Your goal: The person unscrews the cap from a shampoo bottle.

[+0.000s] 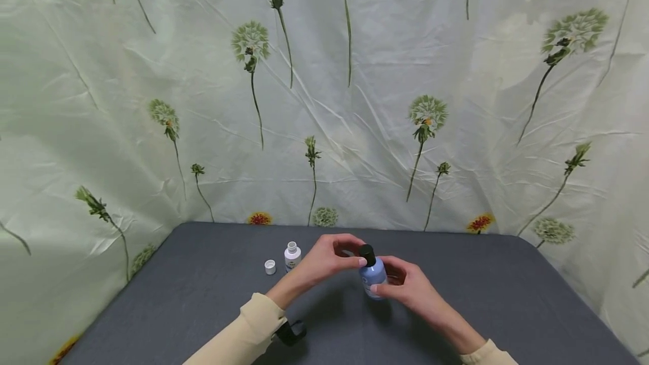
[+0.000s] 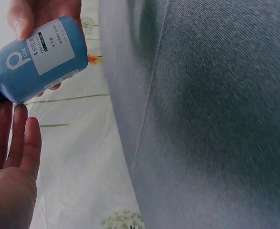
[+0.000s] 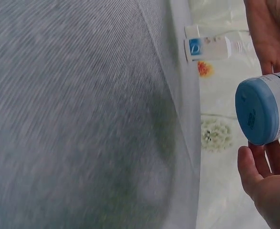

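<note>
A blue bottle (image 1: pixel 373 279) with a black cap (image 1: pixel 367 253) is held over the dark table, slightly tilted. My left hand (image 1: pixel 328 256) pinches the cap between thumb and fingers. Around the bottle's body is my right hand (image 1: pixel 413 287), thumb on the near side and fingers behind. The left wrist view shows the bottle's white label (image 2: pixel 53 46) with print, and the left fingers (image 2: pixel 16 138) reaching under the cap end. In the right wrist view the bottle's blue base (image 3: pixel 256 112) faces the camera, the cap out of sight.
Left of the hands, a small white bottle (image 1: pixel 292 258) stands uncapped, partly behind the left forearm. Beside it lies a white cap (image 1: pixel 270 267). A black band-like piece (image 1: pixel 291 333) sits by the left cuff. Floral cloth (image 1: pixel 365 100) hangs behind the dark table (image 1: pixel 203 286).
</note>
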Motion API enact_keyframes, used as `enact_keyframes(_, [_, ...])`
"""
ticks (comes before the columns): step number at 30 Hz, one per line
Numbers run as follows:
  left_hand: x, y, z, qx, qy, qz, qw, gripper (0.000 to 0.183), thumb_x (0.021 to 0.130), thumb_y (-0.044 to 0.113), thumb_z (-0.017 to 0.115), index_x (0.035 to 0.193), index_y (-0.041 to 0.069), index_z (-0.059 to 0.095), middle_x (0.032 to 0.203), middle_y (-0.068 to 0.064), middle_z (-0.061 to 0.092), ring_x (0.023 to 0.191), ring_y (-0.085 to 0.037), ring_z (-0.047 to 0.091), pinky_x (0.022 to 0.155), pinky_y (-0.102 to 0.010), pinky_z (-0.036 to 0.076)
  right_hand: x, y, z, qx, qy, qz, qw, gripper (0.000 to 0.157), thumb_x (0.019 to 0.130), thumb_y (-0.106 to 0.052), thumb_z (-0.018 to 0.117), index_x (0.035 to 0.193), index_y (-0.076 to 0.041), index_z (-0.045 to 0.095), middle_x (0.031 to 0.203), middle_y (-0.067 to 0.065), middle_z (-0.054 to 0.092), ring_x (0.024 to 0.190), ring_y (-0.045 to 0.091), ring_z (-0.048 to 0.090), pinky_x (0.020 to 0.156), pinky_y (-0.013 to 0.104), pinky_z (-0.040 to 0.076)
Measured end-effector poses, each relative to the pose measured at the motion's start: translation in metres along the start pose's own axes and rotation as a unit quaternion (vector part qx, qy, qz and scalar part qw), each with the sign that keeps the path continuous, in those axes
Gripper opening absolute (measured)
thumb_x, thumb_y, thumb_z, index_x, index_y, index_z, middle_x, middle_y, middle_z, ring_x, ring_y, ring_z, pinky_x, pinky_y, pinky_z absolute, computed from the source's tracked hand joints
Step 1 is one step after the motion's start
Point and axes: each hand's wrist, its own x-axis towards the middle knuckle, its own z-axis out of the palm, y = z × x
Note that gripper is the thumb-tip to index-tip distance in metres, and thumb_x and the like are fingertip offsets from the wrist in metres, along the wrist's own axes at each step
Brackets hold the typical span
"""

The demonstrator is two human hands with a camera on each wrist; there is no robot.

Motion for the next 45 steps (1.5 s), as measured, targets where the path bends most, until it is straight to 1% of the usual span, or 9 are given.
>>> enact_keyframes(5, [-0.008, 0.000, -0.007, -0.018, 0.007, -0.005, 0.9998, 0.025, 0.087, 0.017, 0.077, 0.111, 0.011, 0.073, 0.102, -0.002, 0.070, 0.092, -0.024, 0.066, 0.078, -0.031, 0.055, 0.001, -0.004, 0.009, 0.006, -0.006, -0.014, 1.000, 0.054, 0.086, -0.024, 0.077, 0.132, -0.003, 0.058, 0.123, 0.011, 0.063, 0.109, 0.023, 0.061, 0.095, 0.038, 0.048])
enact_keyframes(8, [-0.014, -0.002, -0.012, -0.029, 0.008, -0.002, 0.9995, 0.025, 0.087, 0.014, 0.077, 0.111, 0.009, 0.072, 0.102, -0.004, 0.070, 0.090, -0.026, 0.067, 0.077, -0.031, 0.055, 0.002, -0.006, 0.015, 0.010, -0.007, -0.033, 0.999, 0.053, 0.085, -0.021, 0.078, 0.131, -0.002, 0.059, 0.121, 0.012, 0.063, 0.106, 0.023, 0.062, 0.090, 0.030, 0.049])
enact_keyframes(11, [-0.019, -0.001, -0.017, -0.033, 0.010, -0.001, 0.9994, 0.026, 0.087, 0.014, 0.077, 0.111, 0.007, 0.071, 0.103, -0.005, 0.070, 0.091, -0.028, 0.067, 0.078, -0.031, 0.055, 0.002, -0.008, 0.019, 0.014, -0.008, -0.051, 0.999, 0.052, 0.085, -0.019, 0.078, 0.129, -0.001, 0.059, 0.121, 0.013, 0.063, 0.105, 0.024, 0.063, 0.087, 0.026, 0.050])
enact_keyframes(20, [-0.037, 0.007, -0.030, -0.040, 0.008, -0.011, 0.9991, 0.029, 0.086, 0.013, 0.077, 0.113, 0.005, 0.070, 0.106, -0.007, 0.070, 0.089, -0.024, 0.069, 0.078, -0.033, 0.055, 0.001, -0.017, 0.033, 0.032, -0.031, -0.043, 0.998, 0.050, 0.086, -0.020, 0.077, 0.130, -0.003, 0.059, 0.121, 0.012, 0.063, 0.106, 0.024, 0.062, 0.088, 0.026, 0.050])
enact_keyframes(22, [-0.041, 0.008, -0.033, -0.046, 0.009, -0.012, 0.9988, 0.030, 0.086, 0.013, 0.078, 0.113, 0.005, 0.070, 0.106, -0.008, 0.070, 0.089, -0.025, 0.069, 0.079, -0.034, 0.056, 0.000, -0.020, 0.035, 0.034, -0.036, -0.049, 0.998, 0.049, 0.086, -0.020, 0.077, 0.130, -0.003, 0.059, 0.120, 0.012, 0.062, 0.105, 0.025, 0.062, 0.088, 0.027, 0.050])
enact_keyframes(26, [-0.050, 0.012, -0.038, -0.058, 0.014, -0.007, 0.9982, 0.030, 0.086, 0.013, 0.077, 0.114, 0.003, 0.070, 0.106, -0.010, 0.069, 0.090, -0.027, 0.069, 0.079, -0.035, 0.056, -0.001, -0.026, 0.040, 0.042, -0.043, -0.061, 0.996, 0.047, 0.088, -0.019, 0.075, 0.129, -0.003, 0.059, 0.119, 0.012, 0.062, 0.102, 0.026, 0.062, 0.086, 0.029, 0.051])
enact_keyframes(35, [-0.063, 0.014, -0.044, -0.076, 0.007, 0.002, 0.9971, 0.032, 0.089, 0.013, 0.075, 0.118, 0.000, 0.067, 0.111, -0.012, 0.068, 0.092, -0.028, 0.069, 0.081, -0.035, 0.056, -0.008, -0.034, 0.050, 0.071, -0.058, -0.058, 0.994, 0.048, 0.089, -0.017, 0.074, 0.132, -0.002, 0.059, 0.121, 0.013, 0.063, 0.100, 0.025, 0.064, 0.083, 0.028, 0.053])
enact_keyframes(42, [-0.066, 0.020, -0.044, -0.078, -0.021, 0.009, 0.9967, 0.034, 0.090, 0.013, 0.073, 0.123, 0.005, 0.067, 0.118, -0.011, 0.067, 0.100, -0.031, 0.067, 0.084, -0.037, 0.055, -0.011, -0.037, 0.051, 0.081, -0.068, -0.058, 0.993, 0.048, 0.089, -0.016, 0.074, 0.132, -0.002, 0.058, 0.123, 0.014, 0.062, 0.104, 0.026, 0.063, 0.086, 0.028, 0.052])
enact_keyframes(45, [-0.067, 0.021, -0.042, -0.093, -0.039, 0.014, 0.9948, 0.034, 0.092, 0.012, 0.070, 0.125, 0.005, 0.066, 0.120, -0.012, 0.067, 0.105, -0.031, 0.066, 0.086, -0.036, 0.054, -0.013, -0.037, 0.050, 0.087, -0.075, -0.053, 0.992, 0.050, 0.089, -0.016, 0.074, 0.133, -0.001, 0.057, 0.125, 0.014, 0.061, 0.106, 0.025, 0.063, 0.086, 0.028, 0.052])
